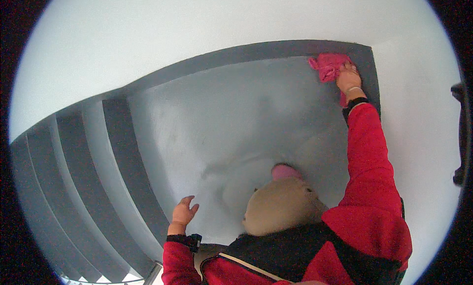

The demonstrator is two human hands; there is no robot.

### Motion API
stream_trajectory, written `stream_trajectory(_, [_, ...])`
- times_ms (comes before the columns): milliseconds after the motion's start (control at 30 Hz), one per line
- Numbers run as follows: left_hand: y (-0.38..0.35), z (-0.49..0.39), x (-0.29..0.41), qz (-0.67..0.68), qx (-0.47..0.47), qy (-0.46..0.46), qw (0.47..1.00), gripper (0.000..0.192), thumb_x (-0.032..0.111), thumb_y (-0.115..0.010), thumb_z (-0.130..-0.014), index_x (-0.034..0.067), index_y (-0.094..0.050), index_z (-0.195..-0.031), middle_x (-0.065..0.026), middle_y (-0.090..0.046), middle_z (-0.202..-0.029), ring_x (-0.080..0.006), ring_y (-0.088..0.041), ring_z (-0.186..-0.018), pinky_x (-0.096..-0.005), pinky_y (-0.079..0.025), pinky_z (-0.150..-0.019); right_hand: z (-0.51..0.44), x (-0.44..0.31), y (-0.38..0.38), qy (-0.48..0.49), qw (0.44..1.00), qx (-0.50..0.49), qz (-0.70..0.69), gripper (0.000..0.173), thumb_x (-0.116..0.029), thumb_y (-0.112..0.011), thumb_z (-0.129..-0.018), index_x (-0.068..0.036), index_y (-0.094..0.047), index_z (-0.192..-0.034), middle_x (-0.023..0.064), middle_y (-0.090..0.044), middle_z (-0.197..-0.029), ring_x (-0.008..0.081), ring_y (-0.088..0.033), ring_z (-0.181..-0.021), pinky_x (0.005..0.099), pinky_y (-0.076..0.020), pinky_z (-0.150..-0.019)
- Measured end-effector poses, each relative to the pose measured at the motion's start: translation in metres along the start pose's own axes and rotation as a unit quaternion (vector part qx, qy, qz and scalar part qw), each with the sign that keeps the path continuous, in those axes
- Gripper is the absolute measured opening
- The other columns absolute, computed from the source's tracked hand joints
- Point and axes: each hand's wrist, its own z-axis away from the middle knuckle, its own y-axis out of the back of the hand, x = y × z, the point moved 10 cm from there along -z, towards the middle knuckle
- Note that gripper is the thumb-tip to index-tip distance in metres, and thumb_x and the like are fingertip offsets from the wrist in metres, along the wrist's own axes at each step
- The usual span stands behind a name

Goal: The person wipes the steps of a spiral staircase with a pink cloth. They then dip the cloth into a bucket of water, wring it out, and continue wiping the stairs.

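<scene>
A crumpled pink cloth [330,67] is against the dark skirting near the far right corner of the grey landing. My right hand [349,78] grips it, arm stretched far forward, and part of the cloth hangs out below my wrist. Lower on the left, my left hand [184,211] hovers with nothing in it, fingers apart and slightly curled. A black strap with a small device [194,243] circles the left wrist. Between my arms my bent leg in tan trousers [282,207] shows, with a pink shoe tip [285,171] on the landing.
Several grey stair steps [96,137] run along the left, beside the landing floor [221,118]. Dark skirting [258,50] borders the landing below a white wall [229,19]. Another white wall [410,118] stands close to my right arm. A railing part [153,272] shows at the bottom left.
</scene>
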Motion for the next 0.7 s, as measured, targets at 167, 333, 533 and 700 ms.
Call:
stream_trajectory(167, [0.007, 0.009, 0.01, 0.02, 0.019, -0.033, 0.999, 0.045, 0.031, -0.063, -0.08, 0.013, -0.054, -0.119, -0.0131, -0.056, -0.119, -0.0316, -0.056, -0.105, -0.0397, -0.047, -0.087, 0.0, 0.002, 0.009, -0.14, 0.981, -0.107, -0.075, 0.041, -0.025, -0.047, -0.084, -0.003, -0.056, -0.119, 0.0127, -0.046, -0.134, 0.033, -0.043, -0.123, 0.0405, -0.0376, -0.1])
stream_trajectory(333, [0.035, 0.02, 0.007, 0.016, 0.054, -0.059, 0.997, 0.044, 0.031, -0.063, -0.08, 0.013, -0.054, -0.119, -0.0134, -0.056, -0.119, -0.0319, -0.057, -0.104, -0.0397, -0.047, -0.087, 0.05, -0.005, -0.004, -0.07, 0.98, -0.123, -0.137, 0.038, -0.025, -0.044, -0.083, -0.002, -0.064, -0.106, 0.0224, -0.058, -0.114, 0.0383, -0.056, -0.106, 0.0441, -0.0444, -0.09])
stream_trajectory(533, [0.037, 0.024, 0.014, 0.016, 0.045, -0.079, 0.996, 0.044, 0.03, -0.063, -0.08, 0.012, -0.054, -0.119, -0.0131, -0.056, -0.119, -0.0309, -0.056, -0.106, -0.0398, -0.046, -0.089, 0.236, 0.015, -0.083, -0.112, 0.961, -0.131, -0.217, 0.037, -0.026, -0.051, -0.079, 0.0, -0.059, -0.104, 0.0244, -0.062, -0.099, 0.0428, -0.06, -0.091, 0.0497, -0.0492, -0.079])
stream_trajectory(700, [0.025, 0.029, 0.007, -0.023, 0.011, -0.055, 0.998, 0.044, 0.033, -0.061, -0.081, 0.012, -0.054, -0.119, -0.0132, -0.056, -0.119, -0.0315, -0.056, -0.106, -0.0397, -0.046, -0.088, 0.338, 0.03, -0.122, -0.145, 0.927, -0.2, -0.283, 0.038, -0.035, -0.052, -0.083, -0.002, -0.065, -0.097, 0.0231, -0.064, -0.093, 0.0415, -0.06, -0.089, 0.0482, -0.0473, -0.08])
